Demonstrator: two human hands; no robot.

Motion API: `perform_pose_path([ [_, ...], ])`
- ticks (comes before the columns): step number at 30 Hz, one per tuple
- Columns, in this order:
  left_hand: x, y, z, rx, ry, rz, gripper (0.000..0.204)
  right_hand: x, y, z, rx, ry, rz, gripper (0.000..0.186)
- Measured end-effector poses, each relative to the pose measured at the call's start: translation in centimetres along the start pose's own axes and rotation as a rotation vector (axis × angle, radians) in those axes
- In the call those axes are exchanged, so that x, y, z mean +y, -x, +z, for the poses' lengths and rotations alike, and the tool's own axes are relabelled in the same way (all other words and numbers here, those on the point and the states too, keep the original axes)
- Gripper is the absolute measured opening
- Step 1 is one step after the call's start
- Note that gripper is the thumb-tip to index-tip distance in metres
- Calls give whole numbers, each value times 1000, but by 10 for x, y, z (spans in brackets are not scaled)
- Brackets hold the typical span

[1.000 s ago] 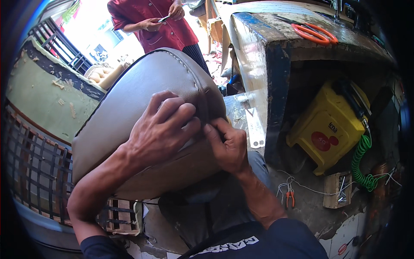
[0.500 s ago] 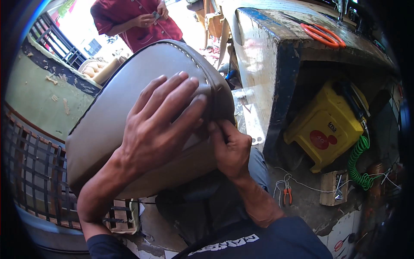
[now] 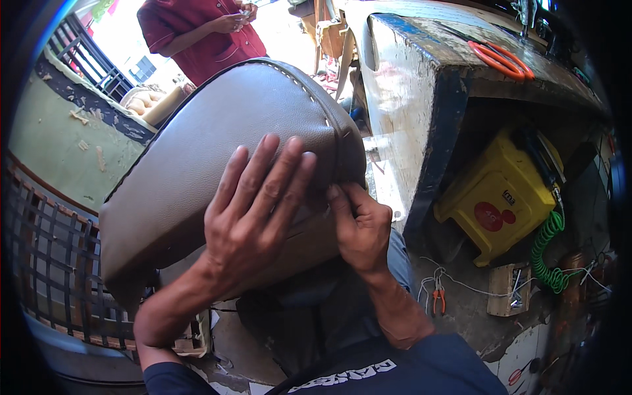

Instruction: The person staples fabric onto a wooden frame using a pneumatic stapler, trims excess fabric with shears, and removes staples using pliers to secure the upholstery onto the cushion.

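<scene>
A large brown leather-like seat cushion (image 3: pixel 217 138) rests across my lap, with pale stitches along the piped seam at its far right edge. My left hand (image 3: pixel 257 204) lies flat on its near side, fingers stretched out and slightly apart. At the cushion's right corner, my right hand (image 3: pixel 362 227) pinches with thumb and curled forefinger close to the seam. Whatever sits between those fingertips is too small to make out. The cover's lower flap (image 3: pixel 309 240) shows below my hands.
To the right stands a worn workbench (image 3: pixel 415 85) with orange-handled scissors (image 3: pixel 503 60) on top. Beneath it is a yellow machine case (image 3: pixel 497 191) with a green coiled hose (image 3: pixel 546 253). Orange pliers (image 3: pixel 439 299) and a wooden box (image 3: pixel 509 289) lie on the floor. A person in red (image 3: pixel 204 33) stands beyond.
My left hand has slid down and slightly right over the cushion, its fingers straighter. My right hand has shifted a little right, still pinching. The person in red has moved their hands slightly.
</scene>
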State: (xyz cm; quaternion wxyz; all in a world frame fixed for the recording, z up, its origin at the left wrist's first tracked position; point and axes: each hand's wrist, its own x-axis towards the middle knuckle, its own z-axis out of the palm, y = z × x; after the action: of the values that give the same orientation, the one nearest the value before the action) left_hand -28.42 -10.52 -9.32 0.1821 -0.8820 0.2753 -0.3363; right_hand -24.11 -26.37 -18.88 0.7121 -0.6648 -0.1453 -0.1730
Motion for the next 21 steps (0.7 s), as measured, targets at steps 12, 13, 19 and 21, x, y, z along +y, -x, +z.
perform_pose_path([
  [12,38,33,46,283,8,0,39,5,3,3,30,80,-53,18],
  [13,46,31,50,290,0,-69,38,8,3,3,45,60,-73,17],
  [19,58,12,44,354,157,-238,34,15,8,-4,-39,-53,-7,17],
  [21,68,5,37,305,327,-400,31,18,8,-8,-28,-92,-40,16],
])
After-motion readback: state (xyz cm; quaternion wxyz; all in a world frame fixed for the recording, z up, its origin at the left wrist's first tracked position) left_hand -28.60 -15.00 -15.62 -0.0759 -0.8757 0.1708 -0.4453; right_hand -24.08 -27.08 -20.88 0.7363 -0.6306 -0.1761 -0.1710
